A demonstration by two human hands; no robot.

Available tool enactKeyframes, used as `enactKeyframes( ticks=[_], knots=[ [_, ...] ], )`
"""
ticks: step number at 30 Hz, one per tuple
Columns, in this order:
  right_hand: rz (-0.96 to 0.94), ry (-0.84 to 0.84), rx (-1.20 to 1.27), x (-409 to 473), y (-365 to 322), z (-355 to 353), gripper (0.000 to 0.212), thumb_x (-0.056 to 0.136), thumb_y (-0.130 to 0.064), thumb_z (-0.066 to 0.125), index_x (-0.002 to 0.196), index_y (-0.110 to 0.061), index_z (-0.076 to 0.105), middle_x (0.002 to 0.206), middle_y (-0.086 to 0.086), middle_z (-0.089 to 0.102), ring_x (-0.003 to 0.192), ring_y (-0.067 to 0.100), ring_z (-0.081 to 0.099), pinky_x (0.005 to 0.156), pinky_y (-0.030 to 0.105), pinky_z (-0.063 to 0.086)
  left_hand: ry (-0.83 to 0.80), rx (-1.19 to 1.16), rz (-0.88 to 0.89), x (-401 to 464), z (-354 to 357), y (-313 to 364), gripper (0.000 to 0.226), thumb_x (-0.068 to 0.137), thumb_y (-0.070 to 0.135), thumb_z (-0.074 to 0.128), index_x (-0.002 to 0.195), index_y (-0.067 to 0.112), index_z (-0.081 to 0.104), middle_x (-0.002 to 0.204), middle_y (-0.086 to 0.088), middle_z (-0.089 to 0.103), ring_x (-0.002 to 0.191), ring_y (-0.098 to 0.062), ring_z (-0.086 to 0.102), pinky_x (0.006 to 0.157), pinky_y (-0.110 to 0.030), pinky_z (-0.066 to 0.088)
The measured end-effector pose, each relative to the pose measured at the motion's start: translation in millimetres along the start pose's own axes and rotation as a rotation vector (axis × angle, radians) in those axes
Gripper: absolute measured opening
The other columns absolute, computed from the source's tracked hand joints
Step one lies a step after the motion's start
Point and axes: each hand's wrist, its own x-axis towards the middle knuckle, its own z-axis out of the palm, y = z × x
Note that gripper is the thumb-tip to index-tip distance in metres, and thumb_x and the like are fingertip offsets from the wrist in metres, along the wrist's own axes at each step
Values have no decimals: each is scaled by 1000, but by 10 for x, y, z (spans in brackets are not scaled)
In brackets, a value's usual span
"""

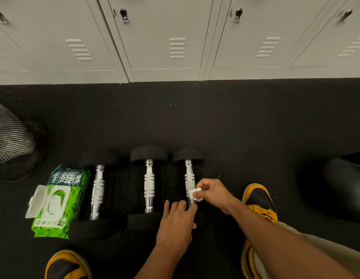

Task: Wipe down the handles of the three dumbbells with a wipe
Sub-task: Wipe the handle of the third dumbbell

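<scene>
Right dumbbell's (190, 178) near head hidden beneath flat, spread left hand (176, 224); right hand (212, 195) pinching wipe (195, 193).

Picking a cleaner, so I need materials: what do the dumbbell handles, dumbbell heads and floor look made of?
The dumbbell handles look like polished chromed metal: mirror-bright, ringed with grooves. The dumbbell heads appear to be matte black rubber or similar coating, no shine. The floor looks like black speckled rubber matting, though that is a guess.
</scene>
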Motion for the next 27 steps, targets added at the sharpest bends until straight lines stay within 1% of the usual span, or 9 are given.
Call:
enactKeyframes(
  ticks=[2,4,6,11,13,17,20,24,27],
  knots=[
    [11,-49,-21,-19,31,-5,13,81,-12,77,89,-18,68,89,-1,71,80,8,67,74,28,51,-13,8,-3,6,-19,-23,52,95,26,56,142,30,33,134,0,45,132,-19,39,121,-52,7],
    [17,-132,-58,-30,82,2,13,80,-11,77,86,-19,69,89,0,72,84,12,69,84,34,56,-23,12,-2,6,-29,-49,55,96,27,56,144,31,30,134,1,45,132,-19,39,120,-55,6],
    [22,-160,-58,-30,136,20,13,79,-10,76,86,-19,70,90,1,72,90,15,70,91,39,55,-25,15,-6,4,-43,-64,55,96,28,56,144,32,29,135,2,45,132,-19,38,120,-56,4],
    [45,-195,4,20,172,-19,16,77,-7,77,85,-19,72,92,3,74,94,18,71,93,40,54,-24,6,-16,-11,-70,-57,55,95,29,56,143,33,29,134,2,46,132,-20,38,119,-59,3],
    [76,-146,125,43,192,-50,15,77,-4,76,85,-15,71,94,7,73,92,19,71,87,37,56,-23,14,-10,-6,-72,-50,53,95,29,56,142,32,31,134,1,47,132,-21,38,119,-60,3],
    [123,103,457,176,157,-97,17,79,1,74,87,-12,67,103,14,68,90,23,67,74,30,51,-37,1,-5,7,-74,-61,47,95,29,56,138,31,36,133,1,46,131,-21,39,119,-60,3],
    [115,228,612,306,1,-84,18,83,3,69,85,-13,62,98,13,66,80,17,63,67,26,49,-49,-5,-11,11,-85,-85,47,95,28,56,137,32,36,132,2,46,130,-19,40,119,-60,2],
    [155,270,739,468,-229,43,13,91,-4,64,90,-15,56,105,11,69,95,24,66,79,37,51,-59,-8,-15,-12,-104,-102,47,95,27,56,137,32,36,131,2,47,130,-19,40,118,-61,4],
    [195,252,807,526,-334,141,13,92,-7,62,94,-16,53,102,10,68,92,24,66,76,39,51,-55,0,-20,-25,-120,-106,47,95,26,56,137,31,36,131,2,47,130,-19,39,118,-61,4]
  ],
)
